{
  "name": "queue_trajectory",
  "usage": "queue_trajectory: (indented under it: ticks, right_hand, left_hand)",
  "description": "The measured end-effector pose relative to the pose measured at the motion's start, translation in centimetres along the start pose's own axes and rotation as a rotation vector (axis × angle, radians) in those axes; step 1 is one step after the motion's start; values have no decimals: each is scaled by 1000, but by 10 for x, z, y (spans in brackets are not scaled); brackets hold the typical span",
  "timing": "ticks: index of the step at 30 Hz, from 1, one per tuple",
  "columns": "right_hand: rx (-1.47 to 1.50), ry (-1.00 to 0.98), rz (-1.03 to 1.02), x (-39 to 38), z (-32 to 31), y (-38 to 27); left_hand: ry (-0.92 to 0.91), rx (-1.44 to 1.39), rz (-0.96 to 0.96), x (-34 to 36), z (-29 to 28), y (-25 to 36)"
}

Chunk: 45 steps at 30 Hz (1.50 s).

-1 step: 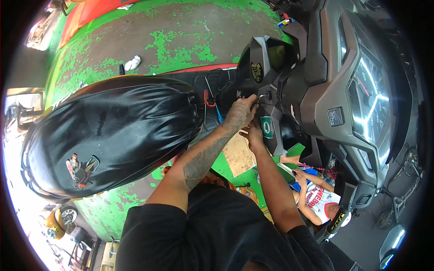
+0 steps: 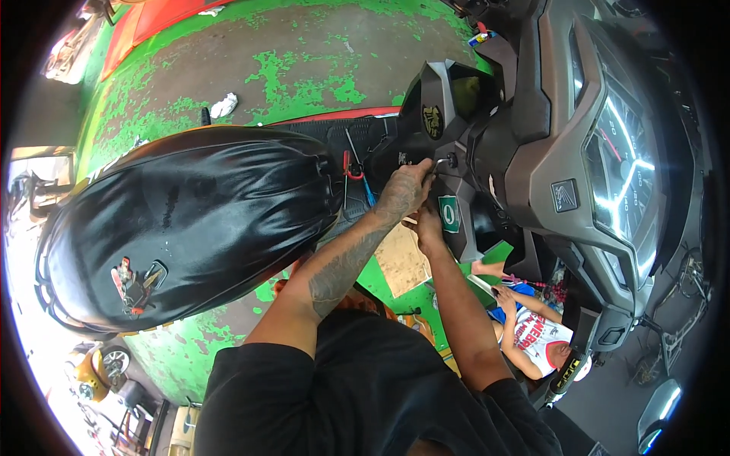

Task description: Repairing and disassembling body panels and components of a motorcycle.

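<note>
So from my feed I'm looking straight down on a scooter, black seat (image 2: pixel 182 228) filling the 9 o'clock side and the speedometer (image 2: pixel 623 167) glowing over at 3 o'clock. Both hands are jammed in at the inner front panel (image 2: pixel 456 152), just right of centre.

The left hand (image 2: pixel 403 194) comes up on a tattooed forearm and its fingers (image 2: pixel 418 176) are curled tight against the panel, right by a small silver bit (image 2: pixel 443 161) sticking out at the hand's 1 o'clock. Looks like a pinch around it, but I honestly can't tell if it's actually gripped or just touched.

The right hand (image 2: pixel 427 226) sits directly below at 6 o'clock from the left one, touching the panel's lower edge next to a green sticker (image 2: pixel 449 213). Its fingers are tucked under out of sight, so no idea how open they are or whether they've got anything.

On the footboard (image 2: pixel 357 137), at 9 o'clock from the hands, lie red-handled pliers (image 2: pixel 350 169) and a blue-handled tool (image 2: pixel 367 194). Patchy green floor (image 2: pixel 304 68) at 12 o'clock with a white rag (image 2: pixel 223 105) on it. Another person (image 2: pixel 532 327) in a white printed shirt sits on the floor around 4 o'clock.
</note>
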State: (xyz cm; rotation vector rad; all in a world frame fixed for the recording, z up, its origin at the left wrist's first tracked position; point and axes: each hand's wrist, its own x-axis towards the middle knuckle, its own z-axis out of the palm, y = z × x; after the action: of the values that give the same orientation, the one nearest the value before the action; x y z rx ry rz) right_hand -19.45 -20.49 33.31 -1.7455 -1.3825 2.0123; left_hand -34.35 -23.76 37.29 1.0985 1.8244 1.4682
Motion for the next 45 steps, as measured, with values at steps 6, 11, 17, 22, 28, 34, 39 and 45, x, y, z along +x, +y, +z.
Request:
queue_trajectory:
  ticks: [6, 11, 17, 22, 28, 34, 39, 45]
  right_hand:
    - [46, 47, -72, -3, 19, -17]
    - [152, 24, 0, 2, 8, 5]
    - [313, 38, -13, 4, -3, 24]
    - [362, 17, 33, -2, -4, 27]
    - [370, -14, 47, 8, -16, 33]
    - [398, 20, 63, 15, -2, 27]
    - [543, -99, 77, -10, -13, 37]
    - [584, -85, 20, -41, -22, 27]
  left_hand:
    - [-108, 117, 89, 2, -1, 7]
    - [-9, 165, -12, 9, 2, 11]
    - [-178, 197, -71, 22, 4, 11]
    - [-69, 230, 65, 17, 9, -5]
    - [-57, 101, -28, 19, 6, 20]
    - [133, 152, 111, 18, 12, 19]
    - [54, 164, 26, 23, 7, 20]
    - [2, 184, -75, 26, 20, 23]
